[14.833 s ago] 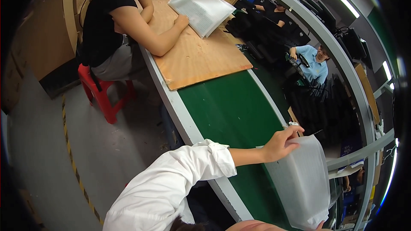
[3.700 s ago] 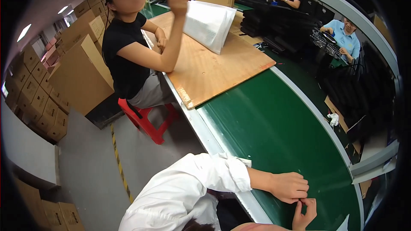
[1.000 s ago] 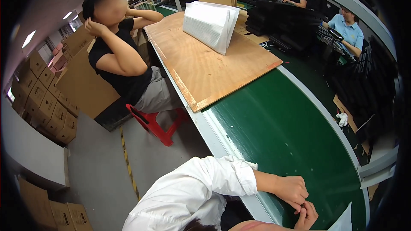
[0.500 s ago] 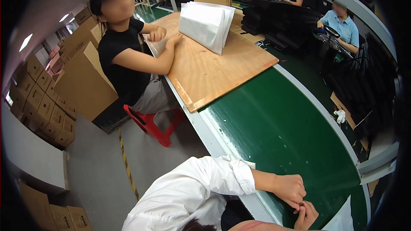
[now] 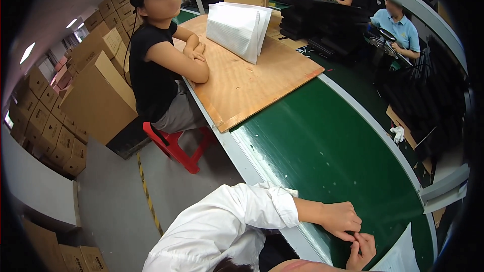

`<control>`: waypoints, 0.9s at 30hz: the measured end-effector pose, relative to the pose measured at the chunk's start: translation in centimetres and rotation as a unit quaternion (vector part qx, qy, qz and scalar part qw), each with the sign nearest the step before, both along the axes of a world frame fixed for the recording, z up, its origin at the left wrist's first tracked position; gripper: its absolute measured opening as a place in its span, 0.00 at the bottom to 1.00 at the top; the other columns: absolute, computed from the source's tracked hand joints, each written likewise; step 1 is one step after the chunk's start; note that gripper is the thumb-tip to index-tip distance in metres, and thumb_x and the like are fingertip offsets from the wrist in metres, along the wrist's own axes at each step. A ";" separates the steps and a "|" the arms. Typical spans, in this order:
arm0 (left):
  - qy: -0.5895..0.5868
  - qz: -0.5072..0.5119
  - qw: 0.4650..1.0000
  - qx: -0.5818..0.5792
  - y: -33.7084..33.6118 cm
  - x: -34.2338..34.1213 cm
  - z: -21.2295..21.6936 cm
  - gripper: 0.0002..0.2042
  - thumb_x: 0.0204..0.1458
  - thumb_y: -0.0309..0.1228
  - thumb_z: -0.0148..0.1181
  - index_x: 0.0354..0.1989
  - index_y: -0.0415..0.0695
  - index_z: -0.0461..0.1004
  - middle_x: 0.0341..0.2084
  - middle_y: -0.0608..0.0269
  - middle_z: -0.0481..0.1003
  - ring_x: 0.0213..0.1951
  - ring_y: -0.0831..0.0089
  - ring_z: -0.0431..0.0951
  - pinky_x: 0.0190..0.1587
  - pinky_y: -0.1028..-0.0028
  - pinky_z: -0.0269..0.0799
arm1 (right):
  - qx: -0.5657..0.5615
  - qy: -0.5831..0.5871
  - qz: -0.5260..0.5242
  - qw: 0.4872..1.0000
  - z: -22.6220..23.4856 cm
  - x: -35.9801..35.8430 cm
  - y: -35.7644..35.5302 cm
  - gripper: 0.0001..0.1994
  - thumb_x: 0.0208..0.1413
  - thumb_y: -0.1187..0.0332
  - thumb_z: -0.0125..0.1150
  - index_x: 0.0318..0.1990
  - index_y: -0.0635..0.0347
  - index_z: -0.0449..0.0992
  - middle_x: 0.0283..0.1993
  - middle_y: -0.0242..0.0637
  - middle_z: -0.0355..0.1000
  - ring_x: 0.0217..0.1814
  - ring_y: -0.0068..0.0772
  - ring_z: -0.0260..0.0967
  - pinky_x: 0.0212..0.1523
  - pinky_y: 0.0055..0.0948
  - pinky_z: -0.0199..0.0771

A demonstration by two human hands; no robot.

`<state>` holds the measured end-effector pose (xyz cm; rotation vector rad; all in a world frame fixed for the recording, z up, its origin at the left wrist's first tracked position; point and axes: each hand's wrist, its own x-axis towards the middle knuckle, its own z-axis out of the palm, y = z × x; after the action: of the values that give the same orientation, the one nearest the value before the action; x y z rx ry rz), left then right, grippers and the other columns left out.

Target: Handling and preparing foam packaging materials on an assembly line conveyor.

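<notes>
Something very small sat pinched between the two hands, too small to identify, low over the green belt [image 5: 333, 156] at its near end. The left hand [image 5: 342, 218] was curled nearly closed, knuckles up, its fingertips [image 5: 353, 235] meeting those of the right hand [image 5: 364, 248], which rose from the lower edge with fingers bent inward. Whether either hand truly gripped an item or the fingers only worked against each other could not be told.

Just right of the hands, a pale plastic bag [image 5: 401, 254] lay on the belt, partly cut by the frame. Judging from this, the step in hand looked like fine finger work, perhaps peeling or separating something tied to the bag. The next move would seem to call for a steady pinch and a short reach right to the bag's edge.

Farther up the belt, a plywood board [image 5: 252, 80] lay across it, bearing a stack of white bags [image 5: 239, 27]. A seated person in a black top [image 5: 151, 70] rested folded arms on the board's left edge, on a red stool [image 5: 174, 143]. Cardboard boxes [image 5: 96, 85] stood well left of the belt; other workers sat beyond its right rail.
</notes>
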<state>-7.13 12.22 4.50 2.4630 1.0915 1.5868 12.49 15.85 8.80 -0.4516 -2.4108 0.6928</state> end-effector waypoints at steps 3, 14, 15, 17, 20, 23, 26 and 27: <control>0.001 -0.019 1.000 -0.020 -0.1 -0.1 0.0 0.10 0.45 0.34 0.60 0.19 0.43 0.68 0.15 0.65 0.64 0.14 0.66 0.63 0.18 0.72 0.59 | -0.012 -0.005 -0.008 1.000 0.1 0.1 -0.1 0.09 0.50 0.78 0.57 0.40 0.66 0.77 0.38 0.43 0.71 0.35 0.36 0.68 0.39 0.28 0.70; -0.005 -0.052 0.998 -0.024 -0.1 -0.3 0.3 0.09 0.47 0.32 0.58 0.21 0.43 0.67 0.15 0.64 0.65 0.14 0.64 0.64 0.18 0.72 0.59 | -0.008 -0.012 -0.017 1.000 -0.1 0.3 -0.4 0.11 0.50 0.77 0.59 0.43 0.62 0.77 0.38 0.42 0.70 0.36 0.37 0.67 0.39 0.28 0.70; -0.007 -0.055 0.998 -0.018 -0.1 -0.3 0.3 0.09 0.47 0.31 0.58 0.21 0.43 0.67 0.15 0.64 0.65 0.14 0.64 0.64 0.18 0.72 0.59 | -0.001 -0.015 -0.012 1.000 -0.1 0.4 -0.4 0.11 0.50 0.77 0.59 0.43 0.62 0.77 0.38 0.42 0.70 0.36 0.37 0.67 0.39 0.28 0.70; -0.005 -0.055 0.998 -0.009 -0.1 -0.2 0.3 0.09 0.47 0.31 0.58 0.21 0.43 0.67 0.15 0.64 0.65 0.14 0.65 0.64 0.18 0.72 0.59 | -0.004 -0.011 -0.011 1.000 -0.1 0.5 -0.5 0.11 0.50 0.77 0.59 0.43 0.62 0.77 0.39 0.43 0.70 0.36 0.38 0.68 0.39 0.28 0.70; 0.000 -0.055 0.998 0.019 -0.1 -0.2 0.4 0.09 0.47 0.30 0.58 0.20 0.44 0.67 0.15 0.64 0.64 0.15 0.65 0.65 0.19 0.72 0.59 | -0.012 0.002 -0.004 1.000 -0.3 0.7 -0.7 0.12 0.50 0.77 0.59 0.43 0.62 0.76 0.39 0.43 0.70 0.37 0.38 0.68 0.40 0.28 0.70; 0.009 -0.054 0.998 0.028 0.0 -0.2 0.3 0.09 0.48 0.30 0.58 0.20 0.44 0.67 0.16 0.65 0.64 0.15 0.66 0.65 0.19 0.73 0.59 | -0.005 0.030 0.009 0.999 -0.8 0.8 -0.3 0.12 0.50 0.77 0.59 0.44 0.62 0.76 0.40 0.43 0.71 0.38 0.38 0.68 0.40 0.28 0.70; 0.018 -0.051 0.998 0.038 0.0 -0.2 0.3 0.09 0.48 0.30 0.58 0.20 0.44 0.66 0.16 0.65 0.64 0.15 0.67 0.65 0.19 0.73 0.59 | 0.002 0.058 0.023 0.998 -0.9 0.8 -0.1 0.13 0.50 0.77 0.58 0.44 0.62 0.75 0.40 0.44 0.71 0.38 0.39 0.68 0.41 0.28 0.70; 0.020 -0.041 0.998 0.044 0.0 -0.3 0.4 0.09 0.48 0.30 0.59 0.20 0.44 0.66 0.17 0.65 0.64 0.15 0.68 0.65 0.19 0.73 0.59 | -0.006 0.048 0.015 0.999 -0.7 0.8 -0.1 0.13 0.50 0.77 0.58 0.45 0.62 0.75 0.40 0.44 0.71 0.38 0.39 0.68 0.41 0.28 0.70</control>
<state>-7.38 12.23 4.92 2.5684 0.9324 1.6034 13.27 15.71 8.11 -0.3794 -2.3286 0.7264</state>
